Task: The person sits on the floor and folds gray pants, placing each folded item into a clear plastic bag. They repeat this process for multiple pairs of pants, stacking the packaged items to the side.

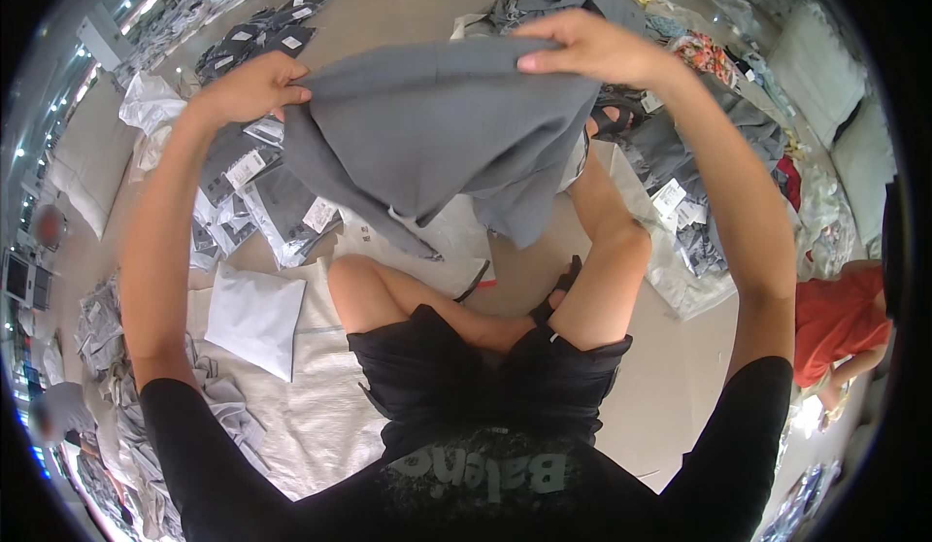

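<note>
A grey cloth garment (pixel 437 124) hangs stretched out in front of me above my crossed legs, its lower edge loose and folded; its exact kind does not show. My left hand (pixel 250 89) pinches its upper left corner between thumb and fingers. At the upper right edge, my right hand (pixel 600 49) grips the cloth, thumb on the near side. Below the garment, a white plastic sheet (pixel 451 251) partly shows on the floor.
Grey garments in clear bags (pixel 267 212) lie at left, near a white mailer bag (pixel 254 319) on a woven mat (pixel 320 416). A heap of grey clothes (pixel 723 129) spreads at right, with stuffed white sacks (pixel 815 76) beyond. A person in red (pixel 840 319) is at far right.
</note>
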`<action>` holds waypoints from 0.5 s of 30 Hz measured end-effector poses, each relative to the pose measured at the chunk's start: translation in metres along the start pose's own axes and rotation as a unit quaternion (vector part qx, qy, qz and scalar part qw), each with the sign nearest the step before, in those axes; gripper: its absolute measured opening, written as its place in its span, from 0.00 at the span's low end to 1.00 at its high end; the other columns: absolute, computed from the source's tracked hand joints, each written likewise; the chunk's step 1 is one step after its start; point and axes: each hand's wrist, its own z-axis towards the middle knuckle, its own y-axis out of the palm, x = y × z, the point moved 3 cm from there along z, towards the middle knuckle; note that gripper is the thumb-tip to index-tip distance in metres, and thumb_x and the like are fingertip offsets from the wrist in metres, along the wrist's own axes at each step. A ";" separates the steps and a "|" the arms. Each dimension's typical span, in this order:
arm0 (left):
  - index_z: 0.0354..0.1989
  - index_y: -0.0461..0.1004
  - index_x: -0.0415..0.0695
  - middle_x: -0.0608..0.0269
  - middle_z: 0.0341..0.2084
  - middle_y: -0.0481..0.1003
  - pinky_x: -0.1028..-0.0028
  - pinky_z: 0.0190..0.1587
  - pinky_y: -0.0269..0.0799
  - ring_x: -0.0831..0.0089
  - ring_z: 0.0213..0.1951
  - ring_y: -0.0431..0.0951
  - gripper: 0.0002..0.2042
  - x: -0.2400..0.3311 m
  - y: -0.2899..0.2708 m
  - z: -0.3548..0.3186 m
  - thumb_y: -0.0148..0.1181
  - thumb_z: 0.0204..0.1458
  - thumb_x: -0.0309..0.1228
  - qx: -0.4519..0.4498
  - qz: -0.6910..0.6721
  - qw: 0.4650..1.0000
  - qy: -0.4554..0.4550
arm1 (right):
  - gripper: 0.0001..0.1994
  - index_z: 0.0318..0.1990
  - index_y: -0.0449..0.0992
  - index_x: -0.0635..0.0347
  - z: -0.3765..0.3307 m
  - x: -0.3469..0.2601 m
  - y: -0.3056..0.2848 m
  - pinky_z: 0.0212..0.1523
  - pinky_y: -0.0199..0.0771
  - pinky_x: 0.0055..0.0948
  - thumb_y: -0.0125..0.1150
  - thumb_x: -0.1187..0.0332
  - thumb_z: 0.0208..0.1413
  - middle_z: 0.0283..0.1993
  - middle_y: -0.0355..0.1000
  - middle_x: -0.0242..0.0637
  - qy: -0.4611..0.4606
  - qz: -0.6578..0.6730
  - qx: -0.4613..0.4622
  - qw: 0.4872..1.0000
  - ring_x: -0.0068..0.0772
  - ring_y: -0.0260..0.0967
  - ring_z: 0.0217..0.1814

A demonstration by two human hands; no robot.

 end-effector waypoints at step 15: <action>0.55 0.79 0.40 0.71 0.44 0.81 0.77 0.49 0.70 0.85 0.44 0.74 0.12 -0.099 0.036 0.029 0.58 0.68 0.31 0.222 -0.199 0.950 0.088 | 0.20 0.51 0.84 0.65 0.019 0.037 -0.029 0.46 0.81 0.23 0.70 0.56 0.63 0.45 0.84 0.34 0.094 0.081 0.092 0.988 0.18 0.79 0.42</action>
